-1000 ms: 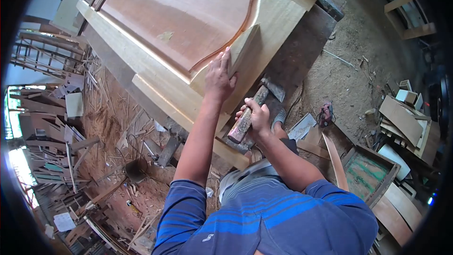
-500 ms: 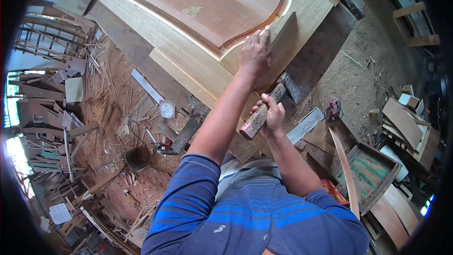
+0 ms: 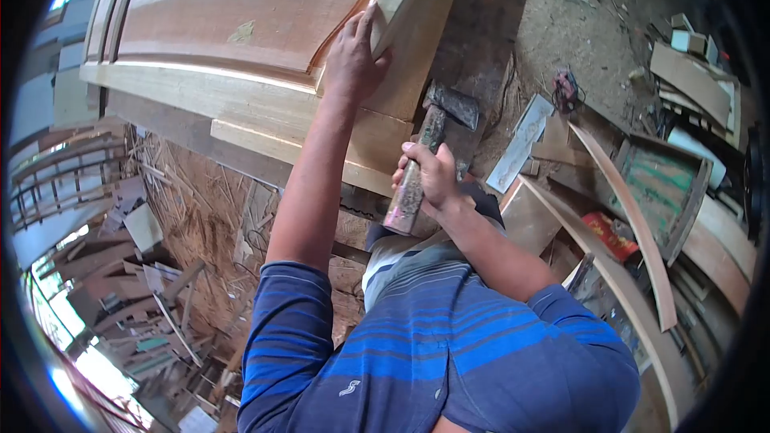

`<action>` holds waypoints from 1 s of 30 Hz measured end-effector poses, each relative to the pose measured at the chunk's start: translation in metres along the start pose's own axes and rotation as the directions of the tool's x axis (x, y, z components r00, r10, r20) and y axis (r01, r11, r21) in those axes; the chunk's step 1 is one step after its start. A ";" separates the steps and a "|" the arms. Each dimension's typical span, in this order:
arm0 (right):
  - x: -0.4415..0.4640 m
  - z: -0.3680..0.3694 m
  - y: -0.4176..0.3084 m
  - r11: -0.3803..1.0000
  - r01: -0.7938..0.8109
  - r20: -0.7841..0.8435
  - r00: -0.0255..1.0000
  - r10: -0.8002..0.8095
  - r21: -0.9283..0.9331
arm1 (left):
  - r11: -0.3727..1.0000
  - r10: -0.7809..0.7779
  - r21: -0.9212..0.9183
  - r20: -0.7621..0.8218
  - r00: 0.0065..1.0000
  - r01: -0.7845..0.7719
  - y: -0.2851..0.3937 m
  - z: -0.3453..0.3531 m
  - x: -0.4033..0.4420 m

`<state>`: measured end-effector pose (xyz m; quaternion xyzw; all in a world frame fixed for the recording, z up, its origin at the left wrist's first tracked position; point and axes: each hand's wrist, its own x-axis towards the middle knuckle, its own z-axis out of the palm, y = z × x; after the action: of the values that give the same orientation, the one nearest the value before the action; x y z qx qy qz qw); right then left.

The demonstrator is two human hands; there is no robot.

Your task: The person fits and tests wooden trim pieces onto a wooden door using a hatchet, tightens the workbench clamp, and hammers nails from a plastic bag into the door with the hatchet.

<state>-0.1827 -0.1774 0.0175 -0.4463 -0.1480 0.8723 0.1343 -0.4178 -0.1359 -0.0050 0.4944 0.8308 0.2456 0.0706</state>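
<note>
My left hand is at the near end of a wooden block, with its fingers along one side and its thumb near the other. The block lies on the corner of a panelled wooden door, beside its curved moulding. My right hand is wrapped around the handle of a hammer, close to my body. The dark hammer head points away from me, beside the door's near corner and apart from the block.
The door rests on a dark workbench. Wood offcuts and shavings litter the floor at left. To the right are a curved wooden strip, a green-stained tray, a red tool and stacked boards.
The view has swung, so the door and both hands appear farther left. My left hand stays at the block, and my right hand still holds the hammer.
</note>
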 end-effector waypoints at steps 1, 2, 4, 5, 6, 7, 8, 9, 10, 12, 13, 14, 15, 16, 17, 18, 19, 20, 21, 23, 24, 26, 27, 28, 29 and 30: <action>0.002 0.000 0.005 1.000 0.012 -0.017 1.000 -0.012 -0.011 | 1.000 0.009 0.006 -0.008 1.000 -0.009 -0.001 0.002 0.001; 0.003 0.002 0.010 0.999 0.026 -0.035 0.999 -0.028 -0.038 | 1.000 0.016 0.010 -0.017 1.000 -0.016 -0.002 0.004 0.001; 0.003 0.006 0.016 0.994 0.044 -0.069 0.996 -0.051 -0.097 | 1.000 0.027 0.005 -0.017 0.999 -0.027 -0.005 0.007 0.001; 0.001 0.005 0.013 0.997 0.035 -0.071 0.997 -0.040 -0.073 | 1.000 0.024 0.003 -0.013 1.000 -0.024 -0.004 0.005 0.002; -0.003 0.001 0.005 0.998 0.029 -0.082 0.996 -0.033 -0.048 | 1.000 0.013 0.000 -0.008 1.000 -0.013 -0.003 0.004 0.001; -0.008 -0.005 -0.006 0.999 0.017 -0.090 0.996 -0.019 -0.028 | 1.000 0.015 -0.009 -0.001 1.000 -0.015 -0.006 0.005 0.000; -0.014 -0.012 -0.017 1.000 0.001 -0.091 0.996 -0.002 -0.011 | 1.000 0.008 -0.011 0.005 1.000 -0.008 -0.004 0.007 0.000; -0.025 -0.023 -0.028 0.998 0.060 -0.133 0.989 -0.064 -0.037 | 1.000 -0.001 -0.009 0.009 1.000 0.001 -0.003 0.006 0.000; -0.034 -0.039 -0.039 0.991 0.118 -0.170 0.977 -0.127 -0.064 | 1.000 -0.007 -0.006 0.012 1.000 0.008 -0.004 0.005 0.000; -0.053 -0.096 -0.068 0.980 0.197 -0.265 0.944 -0.195 -0.019 | 1.000 -0.003 -0.016 0.000 1.000 0.003 -0.004 0.007 -0.001; -0.063 -0.138 -0.087 0.936 0.251 -0.372 0.867 -0.331 -0.249 | 1.000 -0.002 -0.015 -0.002 1.000 0.002 -0.004 0.007 -0.002; -0.072 -0.143 -0.101 0.901 0.383 -0.525 0.734 -0.431 -0.205 | 1.000 -0.001 -0.013 -0.011 1.000 0.001 -0.005 0.008 0.000; -0.076 -0.167 -0.112 0.891 0.427 -0.610 0.668 -0.427 -0.155 | 1.000 -0.003 -0.008 -0.004 1.000 0.003 -0.006 0.008 0.000; -0.079 -0.183 -0.117 0.874 0.474 -0.693 0.594 -0.409 -0.109 | 1.000 -0.004 -0.003 0.007 1.000 0.004 -0.006 0.008 -0.001; -0.076 -0.162 -0.115 0.854 0.507 -0.741 0.529 -0.413 -0.114 | 1.000 0.001 0.001 0.016 1.000 -0.001 -0.006 0.008 -0.001; -0.067 -0.128 -0.105 0.830 0.544 -0.782 0.461 -0.420 -0.124 | 1.000 0.003 -0.009 0.004 1.000 -0.003 -0.007 0.008 0.000; -0.055 -0.092 -0.076 0.856 0.510 -0.717 0.568 -0.405 -0.080 | 1.000 0.003 -0.020 -0.013 1.000 -0.004 -0.007 0.008 0.002; -0.045 -0.046 -0.043 0.960 0.266 -0.697 0.671 -0.253 -0.092 | 1.000 0.007 -0.028 -0.023 1.000 -0.008 -0.006 0.008 0.001; -0.048 -0.005 -0.019 0.969 0.022 -0.439 0.889 -0.132 -0.247 | 1.000 0.007 -0.029 -0.012 1.000 -0.007 -0.007 0.008 -0.001; -0.020 0.001 0.027 0.981 -0.166 -0.190 0.965 0.182 0.098 | 1.000 0.012 -0.026 0.000 1.000 -0.012 -0.007 0.007 0.001; -0.018 0.007 0.029 0.982 -0.180 -0.205 0.960 0.188 0.058 | 1.000 0.023 -0.013 -0.001 1.000 -0.023 -0.006 0.007 0.004; -0.028 -0.001 0.014 0.990 -0.121 -0.139 0.984 0.110 -0.073 | 1.000 0.014 0.012 -0.021 1.000 -0.014 -0.008 0.009 0.003; -0.027 0.000 0.020 0.995 -0.100 -0.173 0.980 0.102 0.018 | 1.000 0.020 -0.001 -0.005 1.000 -0.020 -0.008 0.012 -0.009; -0.026 0.004 0.023 0.998 -0.008 -0.177 0.984 0.019 0.066 | 0.999 0.034 -0.012 -0.003 0.999 -0.034 -0.008 0.012 -0.009; -0.020 0.010 0.026 0.998 0.028 -0.184 0.983 -0.019 0.049 | 0.998 0.056 -0.019 -0.034 0.998 -0.056 -0.010 0.010 0.000; -0.016 0.014 0.027 0.998 0.063 -0.192 0.980 -0.055 0.032 | 0.999 0.047 -0.006 -0.032 0.998 -0.048 -0.010 0.008 0.001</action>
<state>-0.1877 -0.2105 0.0270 -0.5206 -0.1312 0.8238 0.1821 -0.4235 -0.1359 -0.0171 0.5098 0.8190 0.2580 0.0530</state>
